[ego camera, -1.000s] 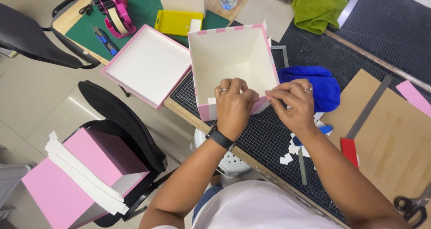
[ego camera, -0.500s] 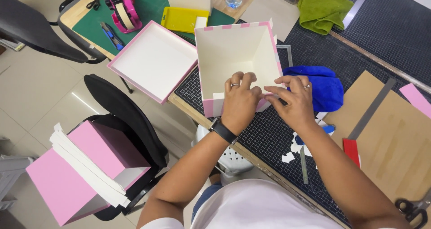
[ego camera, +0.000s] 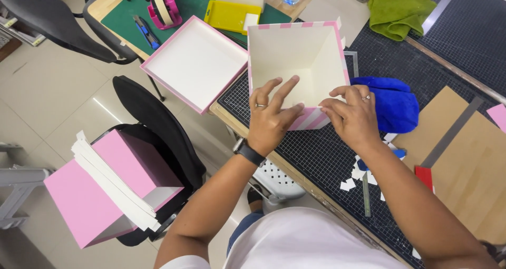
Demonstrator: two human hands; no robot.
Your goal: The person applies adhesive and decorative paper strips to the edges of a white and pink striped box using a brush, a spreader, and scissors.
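Head view, looking down on a black gridded cutting mat (ego camera: pixel 321 158). At the mat's near-left part, an open box (ego camera: pixel 298 63) with cream inside and pink-and-white striped edge, mouth up toward the camera. On the box's near wall, left hand (ego camera: pixel 269 119) spread wide, palm down, fingers (ego camera: pixel 284 90) splayed over the rim into the inside, ring on one finger, dark watch (ego camera: pixel 249 153) at the wrist. Just right of it on the same near wall, right hand (ego camera: pixel 352 116) half curled, fingertips pressing the striped rim; whether a loose strip sits pinched under them, hard to tell from here. Hands close together, nearly touching at the rim.

Left of the box, touching its corner, a shallow pink-edged lid (ego camera: pixel 197 63) lying inside up. Right of the box, just behind the right hand, a bunched blue cloth (ego camera: pixel 392 103). Beyond the box, a yellow tray (ego camera: pixel 226 15) on a green mat (ego camera: pixel 190 3), and a green cloth (ego camera: pixel 398 11) farther right. Below-left of the box, off the table, a pink box (ego camera: pixel 100 195) with white card sheets (ego camera: pixel 113 182) resting on a black chair (ego camera: pixel 158 126). Near the right forearm, small white paper scraps (ego camera: pixel 350 182).
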